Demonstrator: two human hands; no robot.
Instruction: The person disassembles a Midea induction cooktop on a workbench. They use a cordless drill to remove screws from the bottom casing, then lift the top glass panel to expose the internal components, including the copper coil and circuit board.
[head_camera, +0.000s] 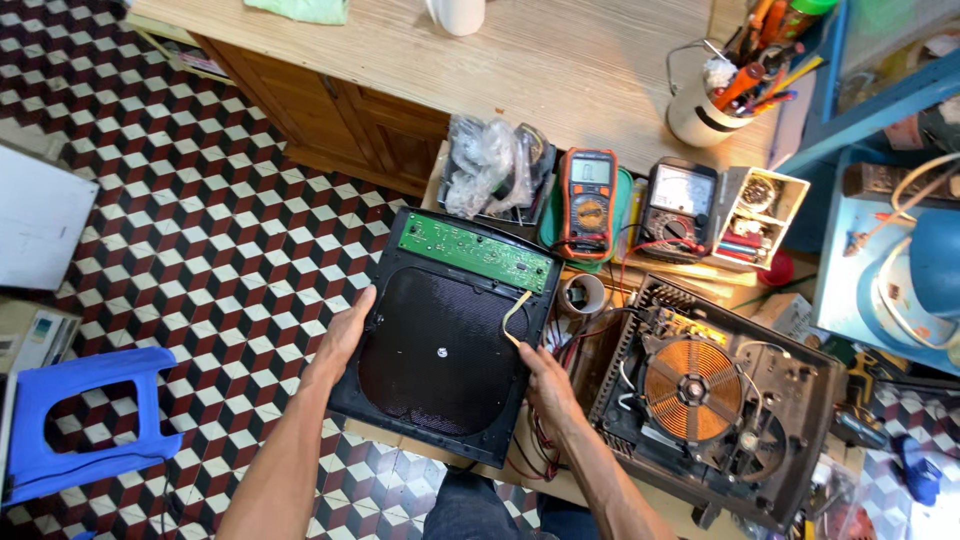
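Head view, looking down at a cluttered repair bench over a tiled floor. Both hands were well apart, each clamped on an opposite edge of the black top panel (440, 350) of an induction cooker, held with its underside up above the near edge of the bench. The left hand (345, 335) gripped the panel's left edge, fingers curled over the rim; the right hand (545, 385) gripped the right edge lower down, thumb on the panel face. A green circuit board (475, 252) ran along the far end of the panel, and a pale flat ribbon cable (515, 315) curved down from it near the right hand. Just to the right, the opened cooker base (730, 400) sat on the bench, its copper coil (692, 388) exposed, with red and black wires trailing between base and panel. Beyond the panel: an orange digital multimeter (588, 200), an analogue meter (678, 208) beside it, and a crumpled clear plastic bag (485, 165) to their left. A white tool cup (700, 118) with screwdrivers stood further back on the wooden worktop (560, 60). A blue plastic stool (85, 415) stood on the floor at left.
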